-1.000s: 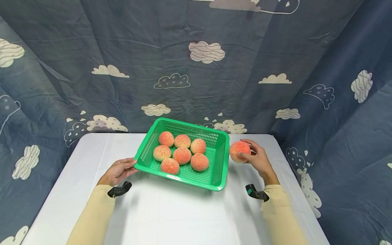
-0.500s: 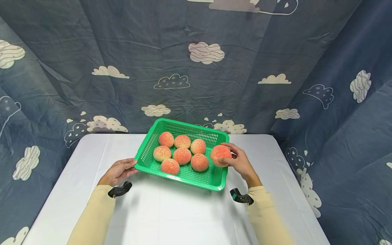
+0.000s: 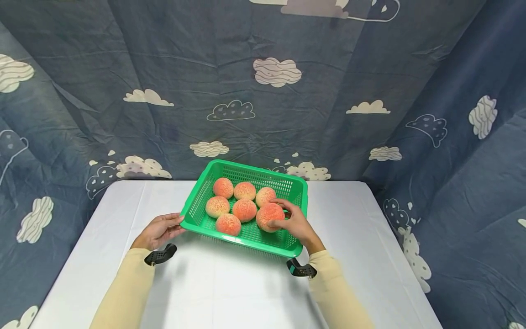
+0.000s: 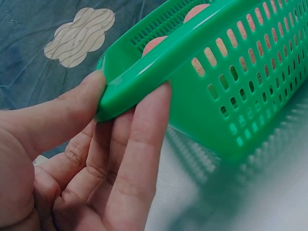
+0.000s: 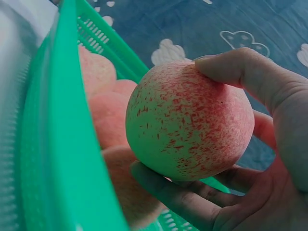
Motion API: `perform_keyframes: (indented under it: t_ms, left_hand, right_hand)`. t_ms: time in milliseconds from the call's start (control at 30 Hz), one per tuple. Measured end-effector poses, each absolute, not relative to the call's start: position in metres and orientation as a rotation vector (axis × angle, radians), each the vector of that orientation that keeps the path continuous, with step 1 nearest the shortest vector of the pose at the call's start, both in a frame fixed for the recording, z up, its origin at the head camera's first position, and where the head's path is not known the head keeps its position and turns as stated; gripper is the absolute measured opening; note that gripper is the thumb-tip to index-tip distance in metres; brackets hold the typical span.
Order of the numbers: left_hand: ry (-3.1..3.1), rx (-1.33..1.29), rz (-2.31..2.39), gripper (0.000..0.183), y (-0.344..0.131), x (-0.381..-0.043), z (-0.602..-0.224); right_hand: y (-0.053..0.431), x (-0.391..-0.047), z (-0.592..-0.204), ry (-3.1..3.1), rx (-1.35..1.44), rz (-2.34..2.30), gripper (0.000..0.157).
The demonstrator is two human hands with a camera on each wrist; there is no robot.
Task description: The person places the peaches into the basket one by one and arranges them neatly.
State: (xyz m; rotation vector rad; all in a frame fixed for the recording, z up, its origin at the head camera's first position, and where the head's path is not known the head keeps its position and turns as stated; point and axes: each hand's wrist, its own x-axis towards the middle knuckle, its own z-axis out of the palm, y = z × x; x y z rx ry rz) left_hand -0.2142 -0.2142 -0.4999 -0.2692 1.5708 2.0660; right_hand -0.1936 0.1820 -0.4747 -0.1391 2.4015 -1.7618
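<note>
A green slotted plastic basket (image 3: 196, 192) stands on the table with several peaches (image 3: 218, 206) in it. At its left front corner my left hand (image 3: 159, 230) pinches the rim; in the left wrist view the thumb lies on top of the basket (image 4: 134, 86) rim and the fingers are under it. My right hand (image 3: 297, 224) holds another peach (image 5: 190, 120) over the right half of the basket, thumb on one side and fingers on the other. This peach covers one lying below it in the head view.
A white cloth covers the table (image 3: 213, 292). Behind it and at both sides hangs a dark blue curtain (image 3: 312, 137) with cloud prints. Each wrist wears a black band, the right one (image 3: 301, 268) close to the basket's front right corner.
My right hand has carried its peach leftward from beside the basket, across the right rim, to above the peaches inside. The left hand and the basket have stayed in place.
</note>
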Motion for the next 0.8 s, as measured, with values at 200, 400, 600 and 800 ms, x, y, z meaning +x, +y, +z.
perform_keyframes:
  t_ms: [200, 400, 600, 800]
  left_hand:
    - [1.562, -0.262, 2.067, 0.044, -0.215, -0.214, -0.500]
    - [1.560, -0.272, 2.078, 0.032, -0.215, -0.214, -0.500]
    - [1.553, -0.282, 2.086, 0.022, -0.215, -0.214, -0.501]
    - [1.541, -0.275, 2.093, 0.023, -0.216, -0.214, -0.501]
  right_hand:
    - [0.167, -0.197, -0.485, 2.361, -0.172, -1.760, 0.060]
    - [0.154, -0.199, -0.494, 2.277, -0.226, -1.747, 0.058]
    - [0.145, -0.199, -0.499, 2.341, -0.349, -1.612, 0.057]
    - [0.144, -0.197, -0.501, 2.527, -0.412, -1.403, 0.056]
